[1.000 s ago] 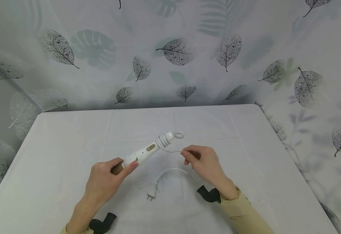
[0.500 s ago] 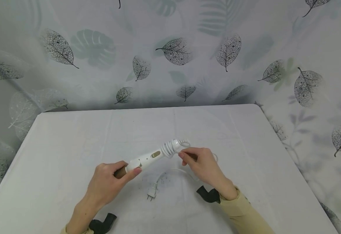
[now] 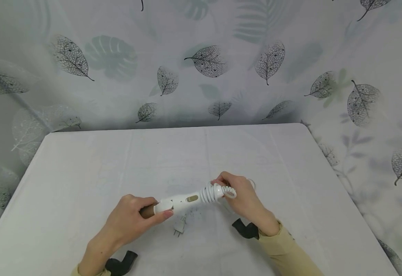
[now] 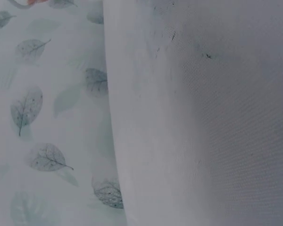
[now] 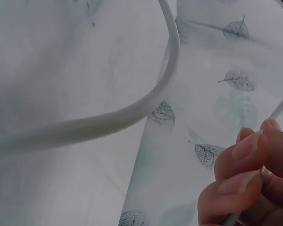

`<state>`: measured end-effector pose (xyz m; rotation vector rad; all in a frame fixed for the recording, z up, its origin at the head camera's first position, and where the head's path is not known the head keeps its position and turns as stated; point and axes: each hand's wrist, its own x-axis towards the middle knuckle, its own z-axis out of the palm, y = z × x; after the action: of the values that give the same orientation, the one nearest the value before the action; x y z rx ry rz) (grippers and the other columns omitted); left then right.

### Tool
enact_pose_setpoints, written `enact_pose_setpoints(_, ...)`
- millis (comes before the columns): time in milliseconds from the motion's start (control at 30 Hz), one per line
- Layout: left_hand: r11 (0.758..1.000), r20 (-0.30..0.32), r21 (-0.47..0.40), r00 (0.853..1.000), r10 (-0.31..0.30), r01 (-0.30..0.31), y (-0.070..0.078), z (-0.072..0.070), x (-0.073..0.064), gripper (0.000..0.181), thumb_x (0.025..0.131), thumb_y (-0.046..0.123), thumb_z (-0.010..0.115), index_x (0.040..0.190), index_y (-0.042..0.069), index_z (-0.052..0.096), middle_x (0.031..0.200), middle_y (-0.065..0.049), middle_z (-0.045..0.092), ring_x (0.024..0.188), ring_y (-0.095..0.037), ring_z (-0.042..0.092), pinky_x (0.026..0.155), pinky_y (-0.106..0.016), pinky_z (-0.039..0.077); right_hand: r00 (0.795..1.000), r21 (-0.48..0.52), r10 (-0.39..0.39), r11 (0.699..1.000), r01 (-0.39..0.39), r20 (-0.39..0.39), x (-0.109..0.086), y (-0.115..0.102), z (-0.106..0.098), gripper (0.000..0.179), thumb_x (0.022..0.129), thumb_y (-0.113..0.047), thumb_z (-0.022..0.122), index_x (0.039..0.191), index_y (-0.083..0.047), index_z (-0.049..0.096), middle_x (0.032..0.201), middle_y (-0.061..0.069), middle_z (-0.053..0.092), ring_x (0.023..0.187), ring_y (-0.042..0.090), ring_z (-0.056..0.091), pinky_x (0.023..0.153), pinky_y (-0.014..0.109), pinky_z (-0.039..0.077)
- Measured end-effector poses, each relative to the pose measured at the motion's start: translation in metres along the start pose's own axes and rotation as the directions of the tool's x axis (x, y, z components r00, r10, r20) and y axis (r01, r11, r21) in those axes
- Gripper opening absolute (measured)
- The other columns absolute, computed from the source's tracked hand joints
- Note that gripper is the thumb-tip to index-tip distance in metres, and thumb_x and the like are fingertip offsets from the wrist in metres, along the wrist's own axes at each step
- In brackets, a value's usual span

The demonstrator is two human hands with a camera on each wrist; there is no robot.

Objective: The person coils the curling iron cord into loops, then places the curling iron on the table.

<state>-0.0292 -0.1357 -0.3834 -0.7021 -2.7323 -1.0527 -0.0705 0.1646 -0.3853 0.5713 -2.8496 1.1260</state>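
My left hand [image 3: 132, 216] grips a white curling iron [image 3: 180, 201] by its brown barrel end [image 3: 148, 211], thumb along the near side. A gold button sits on the handle. White power cord [image 3: 207, 194] is wound in several turns around the handle's right end. In the head view that end overlaps the fingers of my right hand [image 3: 243, 195]. The right wrist view shows the right fingers [image 5: 243, 146] curled and pinching the cord, while a loose loop of cord [image 5: 108, 121] hangs close to the camera. The two-pin plug [image 3: 179, 226] lies on the table below the handle.
A white cloth covers the table [image 3: 100, 161], with a leaf-patterned curtain [image 3: 118, 88] behind it and at the right. Black curved bands [image 3: 247, 229] stick out at both wrists. The left wrist view shows mostly tablecloth [image 4: 151, 141] and curtain.
The curling iron has swung right and toward me, its corded end dropping lower, now in front of the right fingers. The stretch of cord between handle and right hand has shortened.
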Motion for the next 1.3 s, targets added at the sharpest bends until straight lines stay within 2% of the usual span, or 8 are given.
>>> enact_pose_setpoints(100, 1.0, 0.033, -0.012, 0.999, 0.022, -0.021, -0.001, 0.0, -0.001, 0.036, 0.081, 0.043, 0.081, 0.063, 0.027, 0.055, 0.056, 0.026, 0.021, 0.052, 0.012, 0.012, 0.046, -0.012, 0.013, 0.998, 0.044, -0.05, 0.998, 0.048, 0.043, 0.0, 0.002, -0.002, 0.017, 0.097, -0.021, 0.066, 0.082, -0.014, 0.063, 0.062, -0.014, 0.053, 0.055, -0.001, 0.042, 0.051, 0.02, 0.033)
enact_pose_setpoints(200, 1.0, 0.081, -0.021, 0.997, 0.018, -0.017, -0.001, 0.0, -0.002, 0.043, 0.081, 0.049, 0.08, 0.061, 0.029, 0.047, 0.059, 0.024, 0.013, 0.053, 0.011, 0.01, 0.047, -0.012, 0.012, 0.995, 0.068, -0.043, 0.997, 0.037, 0.093, 0.0, 0.004, -0.006, 0.019, 0.097, -0.024, 0.066, 0.081, -0.012, 0.064, 0.058, -0.013, 0.046, 0.051, -0.001, 0.038, 0.049, 0.019, 0.03)
enact_pose_setpoints(333, 1.0, 0.149, -0.02, 0.989, 0.008, -0.005, -0.002, 0.0, -0.002, 0.041, 0.08, 0.057, 0.077, 0.061, 0.031, 0.052, 0.057, 0.025, 0.016, 0.05, 0.01, 0.018, 0.045, -0.013, 0.018, 0.99, 0.045, 0.012, 0.999, -0.019, 0.14, 0.0, 0.004, -0.011, 0.019, 0.094, -0.026, 0.07, 0.08, -0.014, 0.066, 0.056, -0.012, 0.046, 0.049, 0.001, 0.037, 0.05, 0.02, 0.029)
enact_pose_setpoints(500, 1.0, 0.212, 0.009, 0.977, -0.015, 0.013, -0.002, 0.002, -0.002, 0.04, 0.08, 0.064, 0.074, 0.061, 0.032, 0.057, 0.051, 0.027, 0.029, 0.046, 0.009, 0.029, 0.043, -0.016, 0.028, 0.984, 0.039, 0.038, 0.998, -0.045, 0.176, 0.001, 0.002, -0.014, 0.019, 0.093, -0.029, 0.071, 0.079, -0.016, 0.069, 0.054, -0.012, 0.047, 0.048, 0.002, 0.035, 0.05, 0.021, 0.028)
enact_pose_setpoints(667, 0.998, 0.252, 0.032, 0.966, -0.058, 0.051, -0.002, 0.004, -0.002, 0.044, 0.079, 0.069, 0.071, 0.059, 0.033, 0.055, 0.05, 0.027, 0.034, 0.045, 0.007, 0.033, 0.044, -0.017, 0.032, 0.989, 0.029, 0.017, 0.999, -0.021, 0.149, 0.0, -0.002, -0.014, 0.02, 0.091, -0.03, 0.073, 0.079, -0.015, 0.07, 0.053, -0.014, 0.045, 0.049, 0.001, 0.035, 0.05, 0.02, 0.027)
enact_pose_setpoints(933, 0.996, 0.265, 0.042, 0.961, -0.081, 0.073, -0.002, 0.007, -0.001, 0.049, 0.078, 0.071, 0.069, 0.055, 0.032, 0.05, 0.05, 0.025, 0.024, 0.046, 0.007, 0.026, 0.044, -0.017, 0.026, 0.994, 0.036, -0.093, 0.995, 0.091, 0.065, -0.005, -0.011, -0.013, 0.017, 0.089, -0.025, 0.076, 0.079, -0.012, 0.071, 0.069, -0.003, 0.068, 0.057, -0.001, 0.045, 0.055, 0.02, 0.042)
enact_pose_setpoints(1067, 0.994, 0.28, 0.056, 0.954, -0.106, 0.094, -0.002, 0.007, -0.001, 0.052, 0.078, 0.073, 0.067, 0.054, 0.031, 0.048, 0.05, 0.024, 0.022, 0.045, 0.006, 0.025, 0.044, -0.017, 0.024, 0.991, 0.021, -0.128, 0.992, 0.128, 0.031, -0.008, -0.014, -0.012, 0.015, 0.088, -0.024, 0.077, 0.079, -0.013, 0.071, 0.067, -0.005, 0.067, 0.054, -0.004, 0.043, 0.053, 0.019, 0.04)
enact_pose_setpoints(1300, 0.985, 0.313, 0.091, 0.935, -0.169, 0.147, -0.002, 0.007, 0.0, 0.049, 0.079, 0.075, 0.064, 0.057, 0.032, 0.056, 0.048, 0.024, 0.025, 0.043, 0.004, 0.028, 0.044, -0.019, 0.024, 0.99, 0.013, -0.14, 0.99, 0.14, 0.017, -0.011, -0.018, -0.012, 0.013, 0.088, -0.024, 0.077, 0.08, -0.016, 0.073, 0.058, -0.014, 0.057, 0.047, -0.009, 0.04, 0.046, 0.018, 0.032)
